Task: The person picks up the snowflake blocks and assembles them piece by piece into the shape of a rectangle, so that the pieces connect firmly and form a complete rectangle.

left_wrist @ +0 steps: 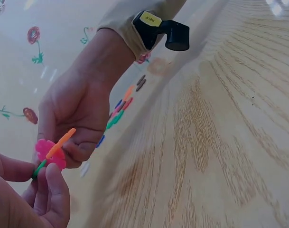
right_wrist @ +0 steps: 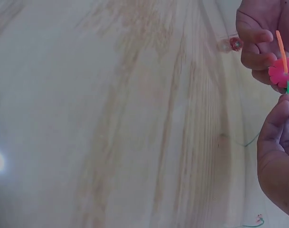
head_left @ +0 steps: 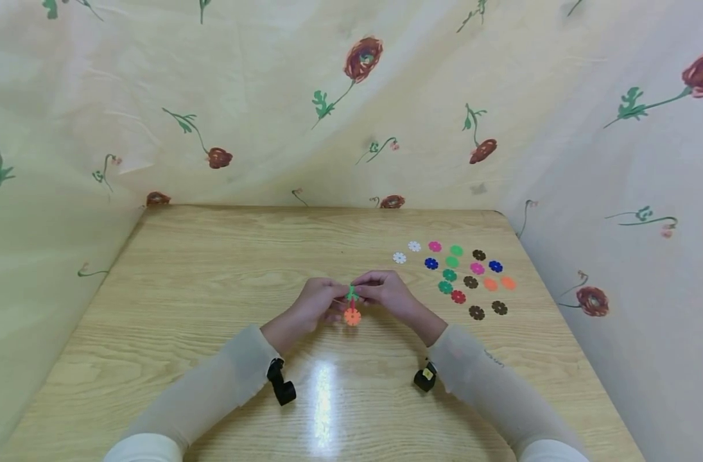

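Both hands meet above the middle of the table around a small chain of notched, flower-shaped plastic discs. A green disc (head_left: 352, 294) is at its top, a pink disc (left_wrist: 50, 153) is slotted below it edge-on in the head view, and an orange disc (head_left: 352, 317) hangs lowest. My left hand (head_left: 318, 303) pinches the green disc from the left between thumb and finger. From the other side, my right hand (head_left: 390, 293) pinches the same disc at its upper edge. Fingers hide part of the green disc in both wrist views.
Loose discs lie flat at the table's right: white (head_left: 399, 258), blue (head_left: 431, 264), dark green (head_left: 445, 287), red (head_left: 458, 296), brown (head_left: 476, 313) and orange (head_left: 508, 283) among them. Flower-patterned cloth (head_left: 270, 96) borders the wooden table (head_left: 201, 269) at the back and sides.
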Available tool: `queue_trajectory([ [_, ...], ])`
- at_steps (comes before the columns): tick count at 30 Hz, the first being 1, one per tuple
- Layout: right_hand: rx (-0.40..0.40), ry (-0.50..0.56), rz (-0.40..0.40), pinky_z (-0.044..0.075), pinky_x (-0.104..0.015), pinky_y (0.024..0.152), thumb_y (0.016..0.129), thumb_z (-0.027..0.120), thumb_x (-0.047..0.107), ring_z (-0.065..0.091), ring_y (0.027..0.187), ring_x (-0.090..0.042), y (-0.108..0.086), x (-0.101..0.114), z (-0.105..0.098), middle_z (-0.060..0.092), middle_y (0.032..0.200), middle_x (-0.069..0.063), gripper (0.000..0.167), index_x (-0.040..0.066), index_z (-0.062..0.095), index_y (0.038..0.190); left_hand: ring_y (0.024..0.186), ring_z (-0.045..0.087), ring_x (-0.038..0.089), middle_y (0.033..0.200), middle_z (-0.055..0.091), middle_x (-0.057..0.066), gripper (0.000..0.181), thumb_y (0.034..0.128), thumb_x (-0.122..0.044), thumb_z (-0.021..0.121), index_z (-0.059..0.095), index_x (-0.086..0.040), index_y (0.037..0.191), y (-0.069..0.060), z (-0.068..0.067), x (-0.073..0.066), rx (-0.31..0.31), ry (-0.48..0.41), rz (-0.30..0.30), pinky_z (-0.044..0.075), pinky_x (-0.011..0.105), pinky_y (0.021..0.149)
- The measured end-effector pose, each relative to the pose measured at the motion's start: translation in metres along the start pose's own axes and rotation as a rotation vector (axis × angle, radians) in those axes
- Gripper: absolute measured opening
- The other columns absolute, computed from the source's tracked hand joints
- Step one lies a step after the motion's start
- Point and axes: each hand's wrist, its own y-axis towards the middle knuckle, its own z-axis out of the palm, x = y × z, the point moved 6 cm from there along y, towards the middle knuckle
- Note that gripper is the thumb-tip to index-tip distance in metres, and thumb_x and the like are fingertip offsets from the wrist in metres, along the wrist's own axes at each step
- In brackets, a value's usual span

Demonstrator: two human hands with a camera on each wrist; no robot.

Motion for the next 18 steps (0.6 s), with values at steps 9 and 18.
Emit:
queue_trajectory([
  [9,-0.042,-0.144,0.056,0.059,-0.033,0.078,0.099,0.064,0.009,0.067,0.086,-0.023,0.001,-0.003,-0.023,0.071,0.100,-0.016,0.026,-0.008,0.066,0.119,0.064,0.063,0.012,0.077,0.069,0.007,0.013,0.0967,-0.011,0.065,0.071,0.000,0.091,0.005,-0.004,0.004,0.009,0.043,0.014,0.054,0.022,0.053],
  [18,-0.268,-0.791,0.142,0.056,-0.041,0.082,0.096,0.065,0.010,0.064,0.098,-0.030,-0.027,-0.001,-0.118,0.068,0.110,-0.016,0.023,0.000,0.070,0.116,0.057,0.058,0.010,0.078,0.072,0.010,0.013,0.0951,-0.007,0.066,0.072,0.003,0.091,0.006,0.001,0.007,0.081,0.050,0.025,0.050,0.020,0.052],
])
